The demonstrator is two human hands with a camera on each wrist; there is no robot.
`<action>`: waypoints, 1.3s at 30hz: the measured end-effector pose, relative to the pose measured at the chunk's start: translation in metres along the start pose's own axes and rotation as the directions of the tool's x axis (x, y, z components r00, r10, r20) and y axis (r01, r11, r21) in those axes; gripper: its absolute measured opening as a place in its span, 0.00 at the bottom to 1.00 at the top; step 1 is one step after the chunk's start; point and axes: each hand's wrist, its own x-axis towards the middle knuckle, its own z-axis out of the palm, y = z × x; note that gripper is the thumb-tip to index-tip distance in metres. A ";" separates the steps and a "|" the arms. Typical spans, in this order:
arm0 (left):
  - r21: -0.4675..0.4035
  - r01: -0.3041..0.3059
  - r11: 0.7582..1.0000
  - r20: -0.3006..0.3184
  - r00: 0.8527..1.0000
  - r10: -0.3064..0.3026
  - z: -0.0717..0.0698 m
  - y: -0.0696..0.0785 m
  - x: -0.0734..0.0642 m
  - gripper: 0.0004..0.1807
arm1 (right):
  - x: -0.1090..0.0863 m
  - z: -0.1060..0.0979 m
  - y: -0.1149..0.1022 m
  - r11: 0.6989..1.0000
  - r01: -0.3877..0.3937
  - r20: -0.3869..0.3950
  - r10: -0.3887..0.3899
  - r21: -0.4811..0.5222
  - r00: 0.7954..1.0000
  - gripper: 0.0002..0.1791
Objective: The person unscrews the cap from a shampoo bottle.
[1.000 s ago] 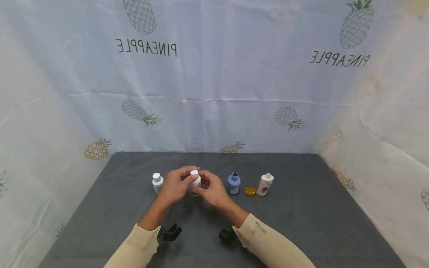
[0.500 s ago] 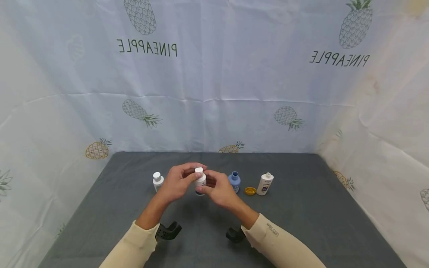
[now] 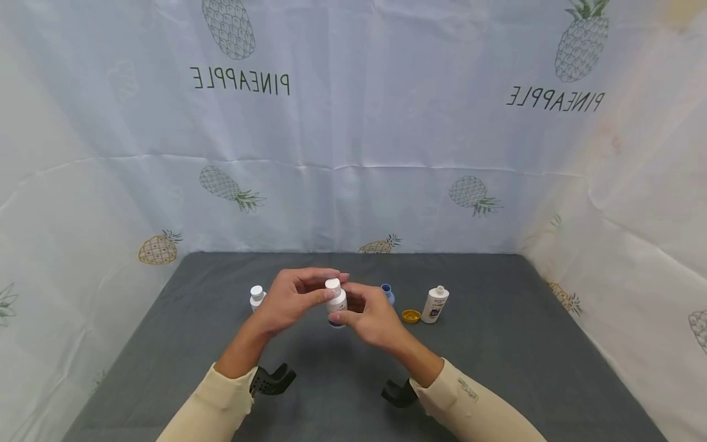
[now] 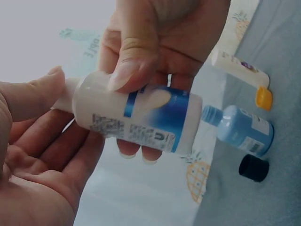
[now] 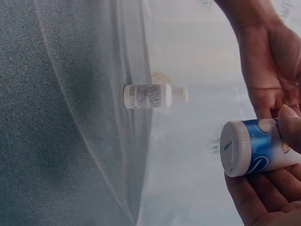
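Note:
Between both hands, a small white bottle with a blue label band (image 3: pixel 337 303) is held up over the dark table. My right hand (image 3: pixel 374 314) grips its body, thumb across the front and fingers behind, as the left wrist view also shows. At the top, my left hand (image 3: pixel 289 301) pinches the white cap (image 4: pixel 68 94) with its thumb against it; the fingers reach round behind. The cap sits on the bottle's neck. In the right wrist view the white base (image 5: pixel 234 148) of the bottle points toward the table side.
Left of the hands stands another white capped bottle (image 3: pixel 256 297). To the right are an uncapped blue bottle (image 3: pixel 388 295), an orange cap (image 3: pixel 411 316) and an uncapped white bottle (image 3: pixel 435 304). A black cap (image 4: pixel 254 168) lies by the blue bottle. A pineapple-print curtain (image 3: pixel 353 123) hangs behind the table.
Both hands have shifted slightly right with the bottle, and the right forearm has swung outward. The right hand now covers more of the blue bottle. The other bottles stay where they were.

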 end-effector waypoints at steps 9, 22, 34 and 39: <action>-0.012 -0.038 0.999 -0.039 0.999 0.038 0.011 0.006 0.002 0.19 | -0.006 -0.006 -0.004 0.997 0.065 -0.031 -0.066 -0.039 0.997 0.22; 0.055 -0.027 0.998 -0.206 0.978 0.038 0.031 0.003 0.001 0.15 | -0.011 -0.001 -0.007 0.994 0.077 -0.128 -0.087 -0.080 0.988 0.18; 0.071 -0.023 0.997 -0.284 0.958 0.042 0.032 0.000 0.000 0.17 | -0.010 0.000 -0.006 0.992 0.096 -0.131 -0.106 -0.081 0.986 0.22; 0.028 -0.041 0.999 -0.236 0.971 0.046 0.030 0.000 0.000 0.18 | -0.010 -0.002 -0.008 0.991 0.102 -0.126 -0.113 -0.088 0.986 0.22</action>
